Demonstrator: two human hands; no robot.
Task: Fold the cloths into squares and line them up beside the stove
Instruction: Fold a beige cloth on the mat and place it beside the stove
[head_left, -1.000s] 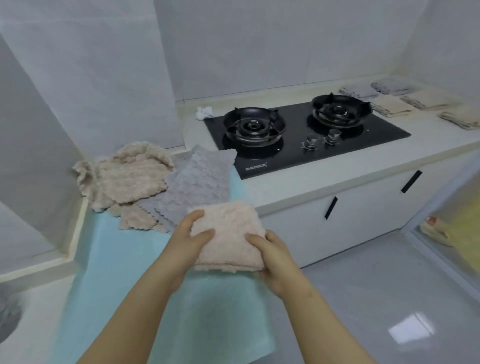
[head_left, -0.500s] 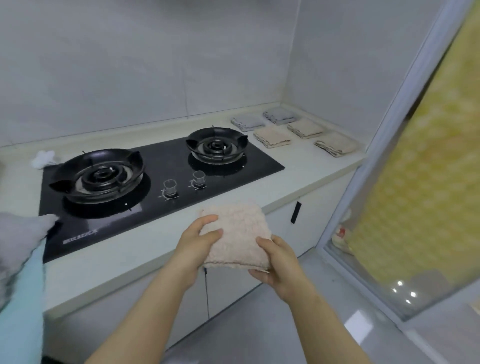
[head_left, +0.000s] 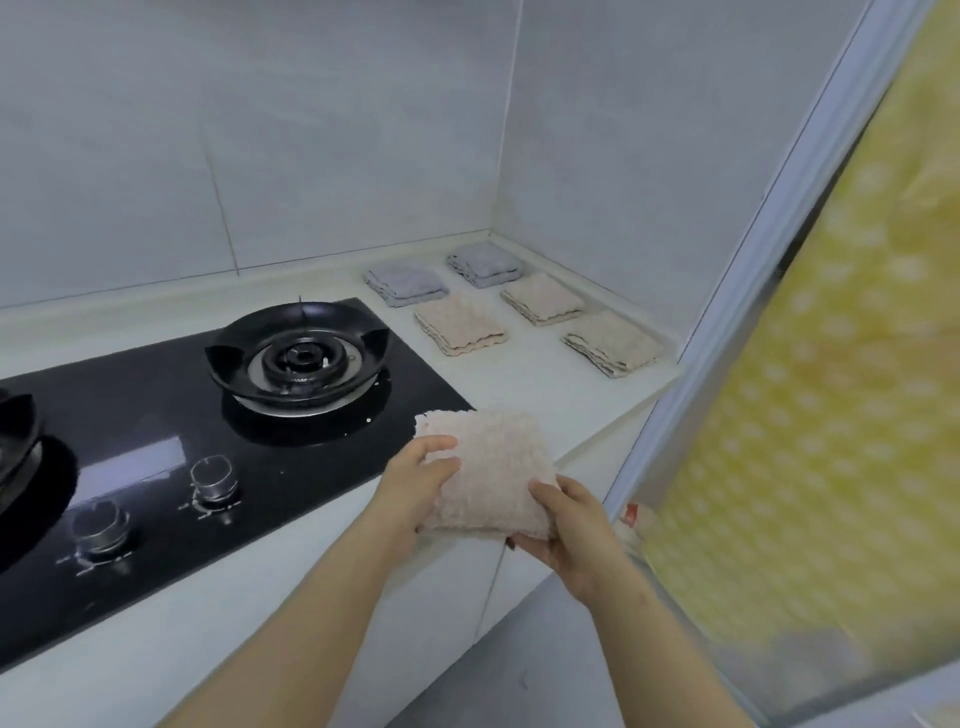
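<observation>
Counter (head_left: 545, 387) has five squares laid; both hands (head_left: 415, 480) (head_left: 574, 525) grip the cloth (head_left: 488, 470), so set it flat in the near gap.

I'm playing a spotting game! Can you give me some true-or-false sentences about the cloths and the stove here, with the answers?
1. The left hand and the right hand both hold the pinkish folded cloth. True.
2. A pot sits on the burner. False: nothing stands on it.
3. Every cloth lying on the counter is grey. False: two are grey cloths, three are beige cloths.
4. Those cloths lie to the right of the stove. True.
</observation>
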